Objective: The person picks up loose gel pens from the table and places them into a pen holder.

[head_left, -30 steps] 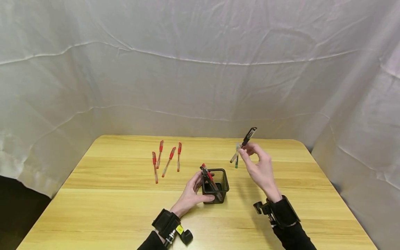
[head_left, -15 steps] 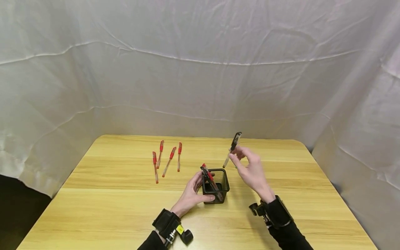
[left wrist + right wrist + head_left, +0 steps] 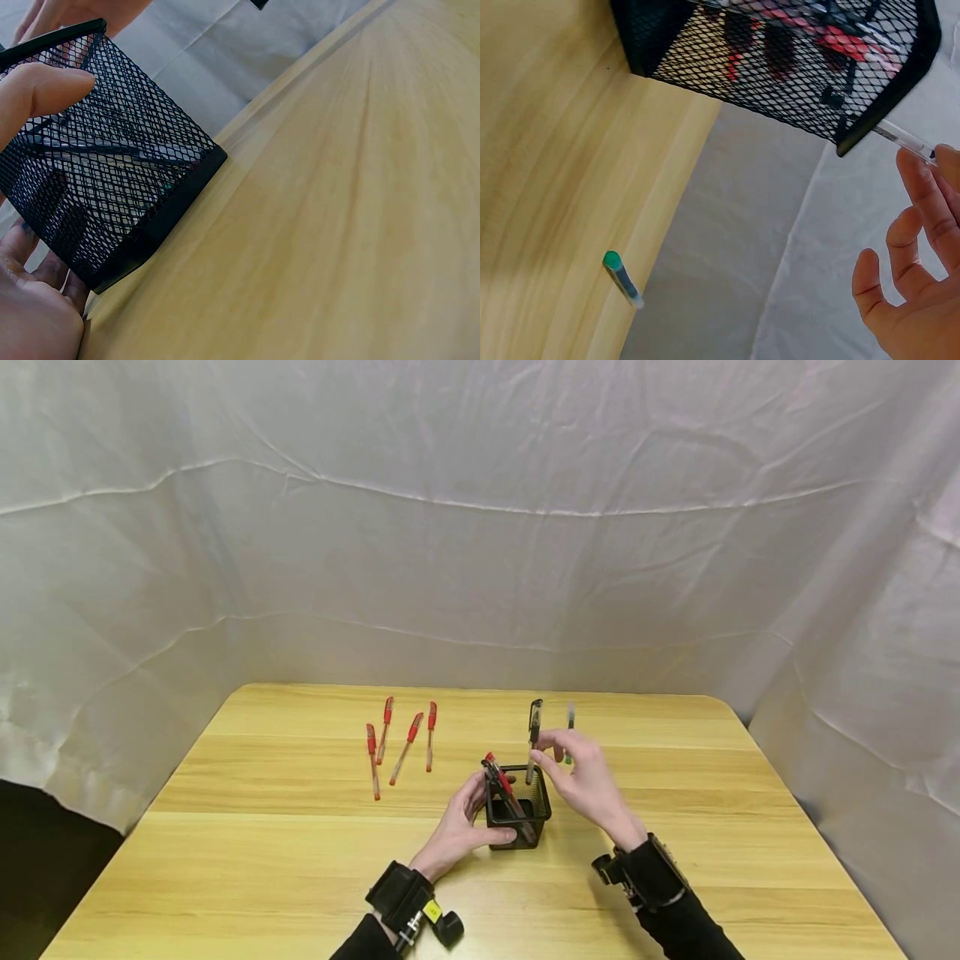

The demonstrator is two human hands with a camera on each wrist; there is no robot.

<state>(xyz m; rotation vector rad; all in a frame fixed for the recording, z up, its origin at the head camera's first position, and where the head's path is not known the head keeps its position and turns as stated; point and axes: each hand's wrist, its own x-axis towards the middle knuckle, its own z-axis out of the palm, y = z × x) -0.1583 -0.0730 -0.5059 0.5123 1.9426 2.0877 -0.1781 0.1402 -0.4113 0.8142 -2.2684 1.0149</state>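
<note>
My left hand (image 3: pixel 453 835) grips a black mesh pen holder (image 3: pixel 529 837), its thumb across the near wall and its fingers round the left side. Inside, a red-capped pen (image 3: pixel 503 782) and at least one black-capped pen lean toward the left corner. Above the holder's back right rim, my right hand (image 3: pixel 588 782) pinches a black-capped gel pen (image 3: pixel 535 721) between thumb and fingers, cap up. Its lower end dips into the opening, and the right wrist view shows its clear barrel (image 3: pixel 901 136) at the mesh rim. The mesh partly blurs the holder's contents.
Several red-capped pens (image 3: pixel 408 747) lie apart at the back left of the wooden table (image 3: pixel 262 860). A pen with a green end (image 3: pixel 621 276) lies behind my right hand, partly hidden in the head view. A pale curtain (image 3: pixel 480 568) hangs behind the table.
My right hand has carried the black-capped pen left and down to the holder, turning it from slanted to nearly upright. The left hand and holder have stayed in place.
</note>
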